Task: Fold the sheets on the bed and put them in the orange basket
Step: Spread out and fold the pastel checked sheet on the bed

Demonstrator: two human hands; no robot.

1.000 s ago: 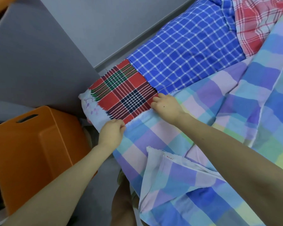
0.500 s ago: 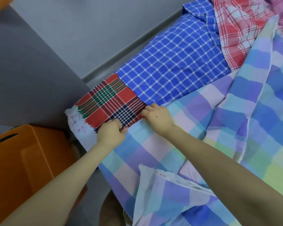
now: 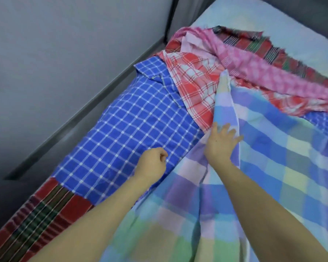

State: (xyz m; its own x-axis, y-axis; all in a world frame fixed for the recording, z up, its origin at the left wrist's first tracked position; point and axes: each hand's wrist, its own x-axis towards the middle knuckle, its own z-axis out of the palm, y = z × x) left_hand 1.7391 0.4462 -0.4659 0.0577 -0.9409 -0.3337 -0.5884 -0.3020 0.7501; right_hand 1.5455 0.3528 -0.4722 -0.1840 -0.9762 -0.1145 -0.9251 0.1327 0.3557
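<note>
The pastel sheet (image 3: pixel 273 167) lies across the near and right part of the bed (image 3: pixel 273 17), one folded edge running up to a point among the other sheets. The right hand (image 3: pixel 219 143) presses flat on that fold, its fingers (image 3: pixel 229 132) straight and spread. Just left of it the left hand (image 3: pixel 152 163) is over the blue sheet (image 3: pixel 131 129), fingers curled into a fist with no cloth seen in them. The blue sheet lies along the bed's left side, overlapping a tartan sheet (image 3: pixel 45 214) at its near end. Beyond it a red-and-white sheet (image 3: pixel 193 87) and a pink sheet (image 3: pixel 254 70) lie crumpled together. A grey wall (image 3: pixel 64 53) runs along the left.
</note>
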